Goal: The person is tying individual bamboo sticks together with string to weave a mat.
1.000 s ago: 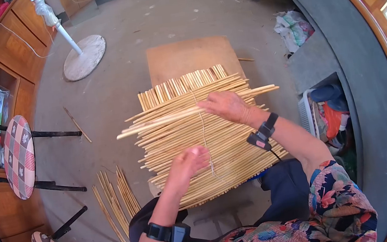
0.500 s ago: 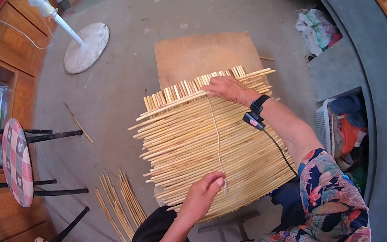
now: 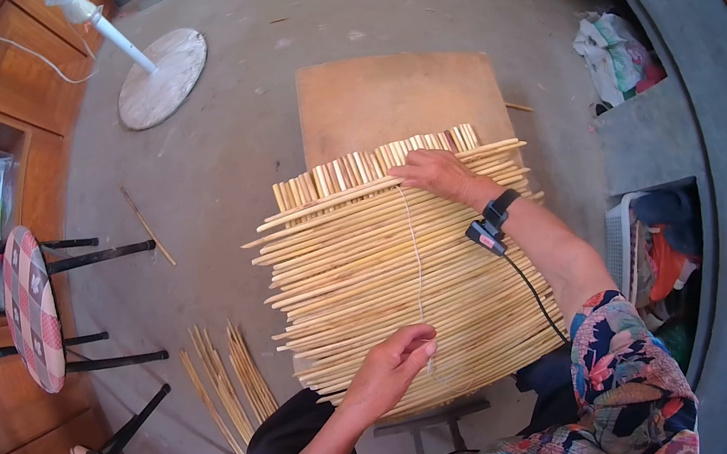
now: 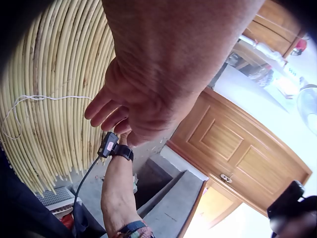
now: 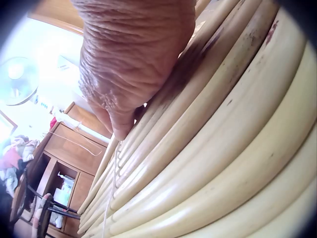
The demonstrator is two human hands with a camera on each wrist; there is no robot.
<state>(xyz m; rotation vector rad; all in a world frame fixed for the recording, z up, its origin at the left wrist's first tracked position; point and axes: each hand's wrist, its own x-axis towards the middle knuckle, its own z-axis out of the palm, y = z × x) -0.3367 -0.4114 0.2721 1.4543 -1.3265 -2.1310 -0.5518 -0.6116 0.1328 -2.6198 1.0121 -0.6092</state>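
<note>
Flat tan board [image 3: 400, 95] with long pale sticks [image 3: 344, 286] across it.

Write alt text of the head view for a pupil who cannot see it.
Seen from above, a person's right grip holds the far edge of a layer of pale sticks, while the left grip pinches a white string running across them. A tan board shows beyond the layer, and two checked chairs stand at the picture's left.
</note>
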